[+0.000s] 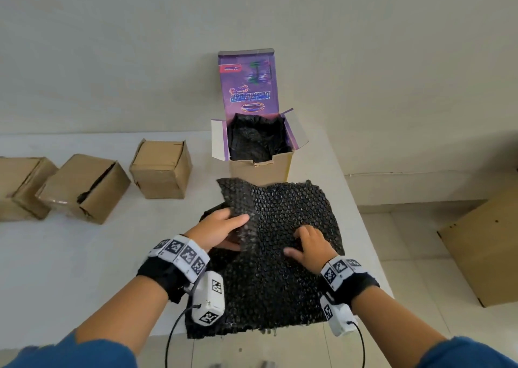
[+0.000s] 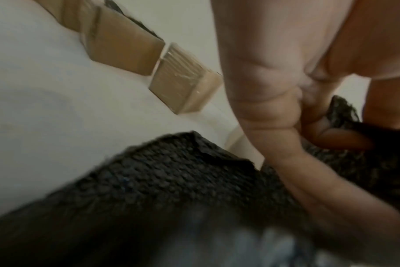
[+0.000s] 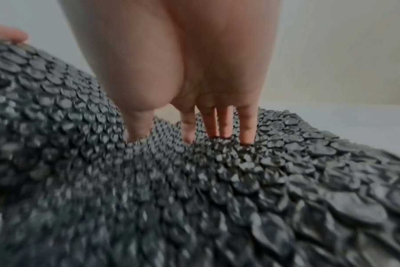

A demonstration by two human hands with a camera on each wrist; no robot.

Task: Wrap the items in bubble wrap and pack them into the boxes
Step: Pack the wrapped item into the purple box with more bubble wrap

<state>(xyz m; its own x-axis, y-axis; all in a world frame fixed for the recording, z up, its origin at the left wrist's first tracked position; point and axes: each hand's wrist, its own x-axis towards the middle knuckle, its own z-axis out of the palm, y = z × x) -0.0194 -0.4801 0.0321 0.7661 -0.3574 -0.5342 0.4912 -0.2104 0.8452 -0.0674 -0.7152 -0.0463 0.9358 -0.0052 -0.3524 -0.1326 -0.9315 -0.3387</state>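
A large sheet of black bubble wrap (image 1: 283, 255) lies on the white table (image 1: 84, 269) in front of me, its near edge hanging over the table's front. My left hand (image 1: 224, 227) pinches the sheet's left edge (image 2: 345, 159) and lifts it as a fold. My right hand (image 1: 311, 244) presses down on the middle of the sheet with straight fingers (image 3: 217, 124). Whatever lies under the wrap is hidden. Behind the sheet stands an open purple lamp box (image 1: 258, 140) with black bubble wrap (image 1: 256, 138) inside it.
Three brown cardboard boxes (image 1: 161, 168) (image 1: 84, 188) (image 1: 21, 185) sit in a row at the left on the table. A larger cardboard box (image 1: 482, 244) stands on the floor at the right. The wall is close behind the table.
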